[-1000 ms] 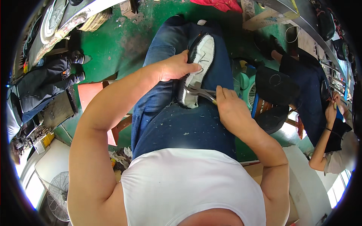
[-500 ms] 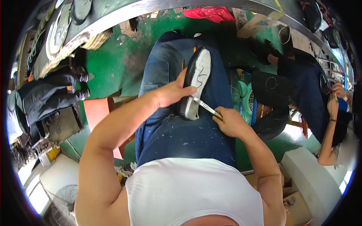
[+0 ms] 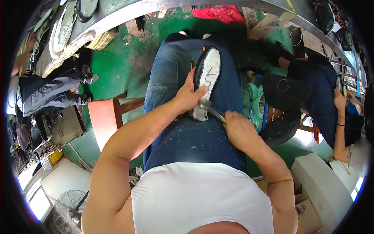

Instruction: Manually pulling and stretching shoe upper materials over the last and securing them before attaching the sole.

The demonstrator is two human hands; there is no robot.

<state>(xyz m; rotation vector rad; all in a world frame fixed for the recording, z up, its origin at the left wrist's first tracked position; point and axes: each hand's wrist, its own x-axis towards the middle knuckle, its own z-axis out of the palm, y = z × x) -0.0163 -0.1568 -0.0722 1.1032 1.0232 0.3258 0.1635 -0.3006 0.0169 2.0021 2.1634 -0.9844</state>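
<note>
A dark shoe [image 3: 212,67], bottom up with a whitish underside and a dark stitched-looking edge, lies lengthwise across my thighs. My left hand [image 3: 189,93] is closed round its side, the thumb pressed on the pale underside. A loose dark thread or cord lies curled there. In my right hand [image 3: 238,128] is a metal hand tool [image 3: 213,111] with a curved, flat end and a yellowish handle; its exact kind is unclear. The tool's tip meets the shoe just below my left thumb. A thin orange-brown pointed piece shows beside my left fingers.
Ahead runs a metal bench edge [image 3: 128,15] with several shoes and soles [image 3: 64,29] on it. An orange-red stool [image 3: 105,121] stands at my left, a wire fan [image 3: 70,210] behind it. Other people sit at both sides. A red cloth [image 3: 220,15] lies on the green floor.
The tool has turned, its curved end now showing, and my right hand has rolled over. My left hand has shifted slightly right along with the shoe. The person at right has moved their hands.
</note>
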